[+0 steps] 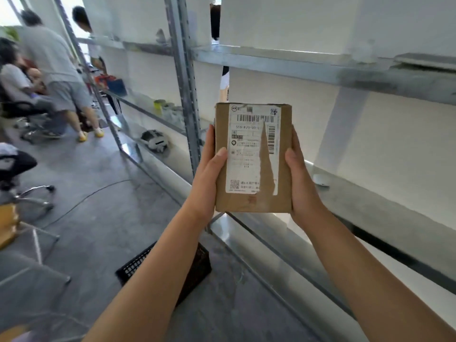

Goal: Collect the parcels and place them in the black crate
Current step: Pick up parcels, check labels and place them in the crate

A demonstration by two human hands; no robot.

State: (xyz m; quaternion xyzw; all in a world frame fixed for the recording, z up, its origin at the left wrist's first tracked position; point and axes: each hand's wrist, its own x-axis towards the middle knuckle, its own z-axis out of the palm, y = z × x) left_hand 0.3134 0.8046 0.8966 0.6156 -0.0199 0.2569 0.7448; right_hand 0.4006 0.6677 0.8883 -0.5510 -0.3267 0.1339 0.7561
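A brown cardboard parcel (pixel 253 201) with a torn white shipping label is held upright in front of me, at chest height beside the metal shelving. My left hand (pixel 209 166) grips its left edge and my right hand (pixel 299 178) grips its right edge. The black crate (pixel 197 267) stands on the grey floor below the parcel, mostly hidden behind my left forearm; what lies inside it is hidden.
Metal shelving (pixel 370 72) runs along the right, with small items on its far shelves and a white object (pixel 320 180) on the near shelf. Several people (pixel 56 67) and office chairs (pixel 32 193) occupy the left. A cable (pixel 93 193) lies across the floor.
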